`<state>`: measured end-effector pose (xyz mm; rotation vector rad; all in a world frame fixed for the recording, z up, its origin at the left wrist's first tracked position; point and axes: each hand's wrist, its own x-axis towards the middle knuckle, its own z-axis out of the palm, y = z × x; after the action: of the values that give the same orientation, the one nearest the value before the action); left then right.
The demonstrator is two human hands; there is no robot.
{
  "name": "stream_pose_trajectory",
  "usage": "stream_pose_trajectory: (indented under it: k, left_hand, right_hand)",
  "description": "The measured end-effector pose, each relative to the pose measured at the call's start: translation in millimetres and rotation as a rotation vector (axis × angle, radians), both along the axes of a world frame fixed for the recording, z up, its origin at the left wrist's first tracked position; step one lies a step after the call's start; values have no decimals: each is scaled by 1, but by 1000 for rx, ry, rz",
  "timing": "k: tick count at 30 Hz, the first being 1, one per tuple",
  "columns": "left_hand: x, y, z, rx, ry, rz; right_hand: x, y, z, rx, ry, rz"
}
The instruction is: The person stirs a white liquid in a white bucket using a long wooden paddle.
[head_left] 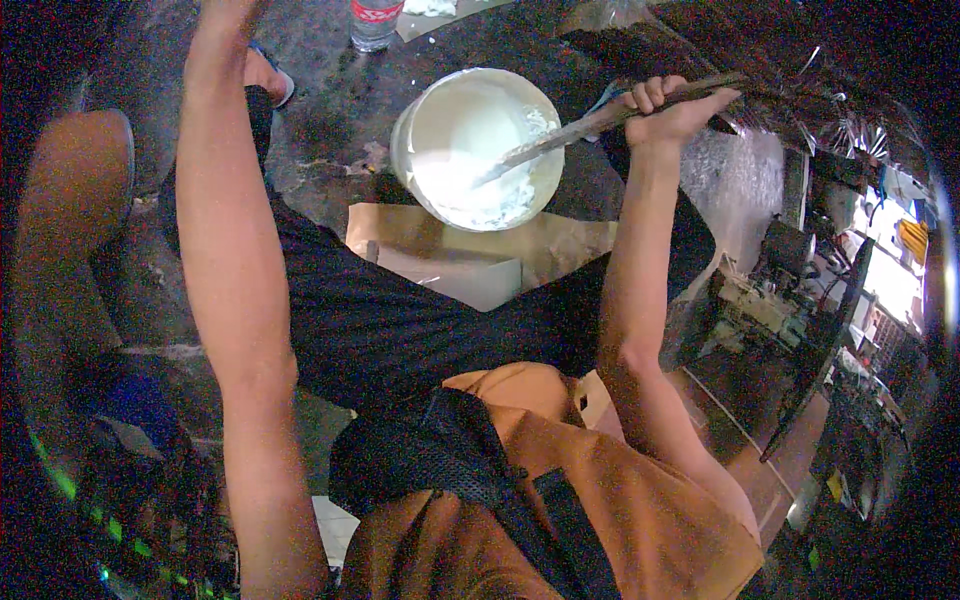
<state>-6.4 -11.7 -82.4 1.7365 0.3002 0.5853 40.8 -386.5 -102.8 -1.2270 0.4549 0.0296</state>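
My right hand (pixel 672 112) is closed round the upper end of a rough wooden stick (pixel 575 132). The stick slants down to the left over the rim of a round white bucket (pixel 405 150). Its lower end rests in a thick white paste (pixel 515 190), which also smears the inner wall. Of my left hand (pixel 236 8), only the wrist end shows at the top edge. Its fingers lie outside the picture, so what it holds or touches is hidden. The bucket stands on the floor in front of my spread knees.
A clear bottle with a red label (pixel 374 25) stands beyond the bucket, near a sheet with white lumps (pixel 432 8). Cardboard (pixel 390 225) lies on my side of the bucket. Cluttered equipment (pixel 770 310) fills the right. A brown rounded object (pixel 80 170) is at the far left.
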Motion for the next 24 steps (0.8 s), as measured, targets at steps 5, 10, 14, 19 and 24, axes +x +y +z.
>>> stream_pose_trajectory:
  k: [5, 10, 14, 19, 24]
  left_hand:
    - [6, 3, -4, -10, 34, -11]
    - [8, -13, 2, -20, 25, 4]
    - [-1, -17, 8, 11, 59, 48]
    - [-2, -13, 1, 48, -29, -19]
    - [0, -15, 0, 73, 1, -13]
  right_hand:
    - [-2, 2, -14, 0, -133, -1]
    - [-22, 22, -94, 48, -50, -85]
    - [-37, 41, -107, -3, 75, -61]
    - [-17, 24, -86, -12, 69, -76]
    - [-1, 3, -47, 14, 89, -23]
